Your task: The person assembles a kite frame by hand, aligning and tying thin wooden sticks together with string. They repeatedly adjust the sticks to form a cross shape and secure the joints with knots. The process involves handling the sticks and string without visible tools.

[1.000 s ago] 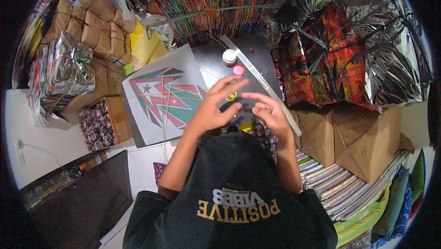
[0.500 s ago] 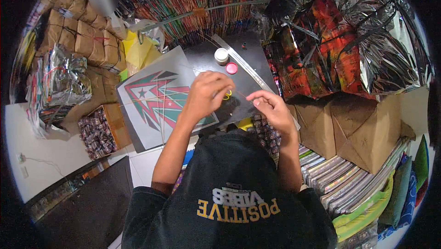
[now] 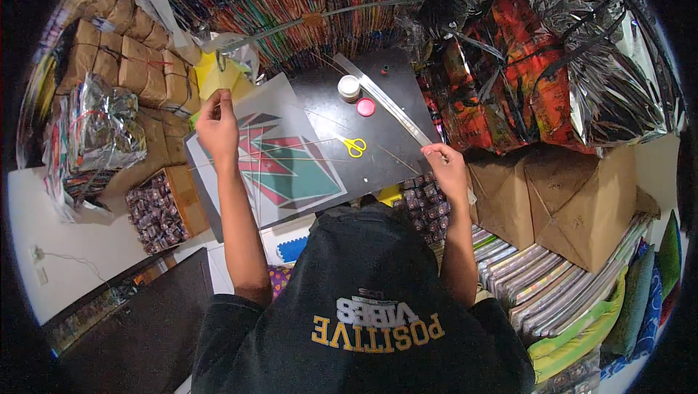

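My left hand (image 3: 218, 129) is raised over the far left part of a grey kite sheet (image 3: 320, 179) patterned in red, green and black, its fingers pinched together. My right hand (image 3: 447, 169) is at the right edge of the black table, thumb and fingers also pinched, near the lower end of a metal ruler (image 3: 389, 103). What either pinch holds is too fine to make out. Thin light sticks (image 3: 247, 159) cross on the sheet. Between the hands lie yellow-handled scissors (image 3: 355, 147). Beyond them are a white jar (image 3: 349, 88) and a pink lid (image 3: 366, 107).
A dense row of colourful folded sheets (image 3: 305, 23) lines the far side. Brown paper bundles (image 3: 145, 70) and a box of small wrapped pieces (image 3: 185, 198) are on the left. Plastic-wrapped packs (image 3: 523, 67) and large brown cartons (image 3: 574, 205) crowd the right.
My hands have moved apart: the left swung far left over the sheet, the right shifted slightly right. The scissors, partly covered before, now show fully.
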The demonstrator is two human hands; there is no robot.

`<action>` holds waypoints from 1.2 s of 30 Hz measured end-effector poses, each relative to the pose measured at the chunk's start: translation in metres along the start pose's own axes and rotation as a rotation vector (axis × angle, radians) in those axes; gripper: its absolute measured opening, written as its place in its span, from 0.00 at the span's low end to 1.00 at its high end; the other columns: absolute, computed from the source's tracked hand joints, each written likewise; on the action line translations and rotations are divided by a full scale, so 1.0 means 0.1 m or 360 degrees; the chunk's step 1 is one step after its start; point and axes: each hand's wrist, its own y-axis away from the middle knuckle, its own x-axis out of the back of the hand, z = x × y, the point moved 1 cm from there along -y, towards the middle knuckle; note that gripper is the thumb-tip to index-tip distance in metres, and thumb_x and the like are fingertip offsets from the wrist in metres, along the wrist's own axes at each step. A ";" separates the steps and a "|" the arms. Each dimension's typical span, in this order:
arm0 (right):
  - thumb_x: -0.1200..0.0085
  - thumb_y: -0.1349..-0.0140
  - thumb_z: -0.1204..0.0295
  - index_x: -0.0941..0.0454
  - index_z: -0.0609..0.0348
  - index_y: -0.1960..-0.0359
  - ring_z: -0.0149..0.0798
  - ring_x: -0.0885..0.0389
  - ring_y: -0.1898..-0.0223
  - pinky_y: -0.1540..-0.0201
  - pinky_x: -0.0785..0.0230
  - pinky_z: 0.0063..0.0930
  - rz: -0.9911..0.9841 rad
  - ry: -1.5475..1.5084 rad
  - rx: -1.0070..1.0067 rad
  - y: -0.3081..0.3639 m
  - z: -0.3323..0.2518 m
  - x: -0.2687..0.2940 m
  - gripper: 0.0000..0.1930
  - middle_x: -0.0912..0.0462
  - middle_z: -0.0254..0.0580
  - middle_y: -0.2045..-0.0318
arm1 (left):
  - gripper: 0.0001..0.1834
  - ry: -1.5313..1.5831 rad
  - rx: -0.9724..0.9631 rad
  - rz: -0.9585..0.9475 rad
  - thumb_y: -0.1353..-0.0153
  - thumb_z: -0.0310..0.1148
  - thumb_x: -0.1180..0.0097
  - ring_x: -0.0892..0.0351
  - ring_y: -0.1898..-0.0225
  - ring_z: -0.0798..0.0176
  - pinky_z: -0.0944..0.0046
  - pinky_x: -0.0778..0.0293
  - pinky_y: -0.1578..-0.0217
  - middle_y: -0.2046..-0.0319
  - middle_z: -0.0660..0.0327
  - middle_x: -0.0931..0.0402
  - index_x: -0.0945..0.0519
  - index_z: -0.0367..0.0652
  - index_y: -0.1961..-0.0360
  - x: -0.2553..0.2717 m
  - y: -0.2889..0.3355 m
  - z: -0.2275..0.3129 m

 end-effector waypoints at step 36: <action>0.40 0.43 0.62 0.13 0.58 0.63 0.54 0.14 0.60 0.55 0.23 0.43 0.0139 0.0888 -0.0280 0.03 0.85 0.16 0.14 0.13 0.53 0.67 | 0.09 -0.1211 -0.0580 -0.0605 0.43 0.42 0.36 0.18 0.54 0.48 0.44 0.28 0.50 0.66 0.53 0.17 0.11 0.52 0.66 -1.43 0.04 -1.03</action>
